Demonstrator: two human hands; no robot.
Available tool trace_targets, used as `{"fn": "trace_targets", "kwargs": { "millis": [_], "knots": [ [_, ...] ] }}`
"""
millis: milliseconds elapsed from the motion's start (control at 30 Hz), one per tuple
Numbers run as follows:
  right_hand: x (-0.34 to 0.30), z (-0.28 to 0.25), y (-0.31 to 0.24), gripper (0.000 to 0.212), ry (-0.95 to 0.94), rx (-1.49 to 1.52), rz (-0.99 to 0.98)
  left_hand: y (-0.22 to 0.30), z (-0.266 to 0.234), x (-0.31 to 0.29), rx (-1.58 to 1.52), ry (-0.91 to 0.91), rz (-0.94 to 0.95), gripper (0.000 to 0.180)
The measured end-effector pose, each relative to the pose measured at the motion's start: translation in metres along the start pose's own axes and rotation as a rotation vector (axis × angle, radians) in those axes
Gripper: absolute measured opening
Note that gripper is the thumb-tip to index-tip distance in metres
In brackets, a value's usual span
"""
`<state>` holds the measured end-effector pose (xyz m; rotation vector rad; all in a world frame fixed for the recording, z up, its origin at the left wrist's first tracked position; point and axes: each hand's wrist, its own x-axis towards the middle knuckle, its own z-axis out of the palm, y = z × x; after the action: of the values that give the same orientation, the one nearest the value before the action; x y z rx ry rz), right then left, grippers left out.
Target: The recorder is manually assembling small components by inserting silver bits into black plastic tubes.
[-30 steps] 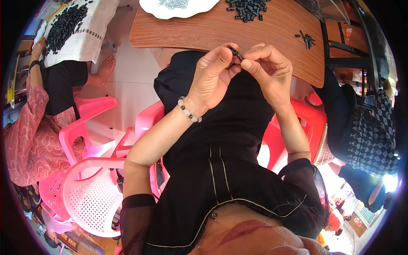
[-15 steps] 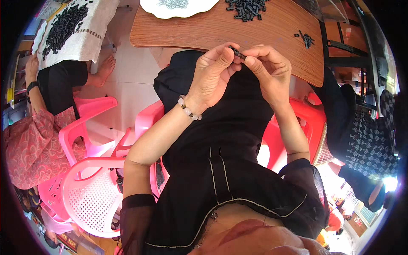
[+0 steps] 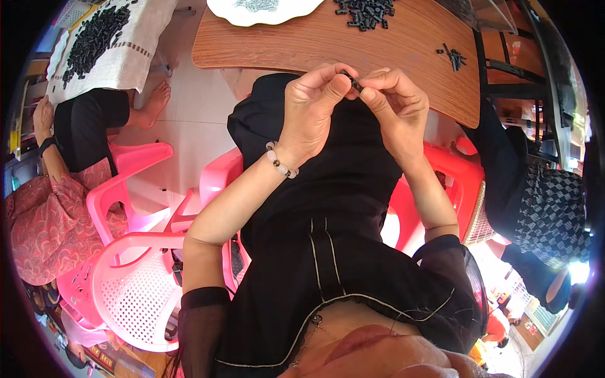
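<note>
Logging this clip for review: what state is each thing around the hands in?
Left hand: pinching a black piece
Right hand: pinching its right end
Black piece: held up, partly hidden
Large black heap: loosely piled on the table
Small black cluster: loose, scattered
White plate: holding silvery bits
Beaded bracelet: worn

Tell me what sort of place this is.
Probably a small informal workshop or home workroom: a brown wood-grain table bears a heap of small black pieces, another black heap lies on a whitish cloth, and a pink plastic armchair stands nearby.
</note>
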<state>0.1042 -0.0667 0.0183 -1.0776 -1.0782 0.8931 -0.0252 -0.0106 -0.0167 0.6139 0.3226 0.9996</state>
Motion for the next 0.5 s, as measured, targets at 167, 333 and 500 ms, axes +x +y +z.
{"fn": "trace_targets", "kwargs": {
  "millis": [167, 333, 500],
  "knots": [
    [-0.002, 0.006, 0.004, 0.008, 0.020, 0.025, -0.024, -0.001, 0.000, -0.001, 0.055, -0.004, 0.055, 0.021],
    [-0.001, 0.007, 0.000, 0.007, 0.034, 0.007, -0.021, 0.001, 0.002, -0.001, -0.074, 0.002, -0.080, 0.023],
    [0.001, 0.005, -0.006, 0.010, -0.003, 0.044, 0.018, 0.001, 0.001, 0.000, -0.155, -0.020, -0.165, 0.025]
  ]
}}
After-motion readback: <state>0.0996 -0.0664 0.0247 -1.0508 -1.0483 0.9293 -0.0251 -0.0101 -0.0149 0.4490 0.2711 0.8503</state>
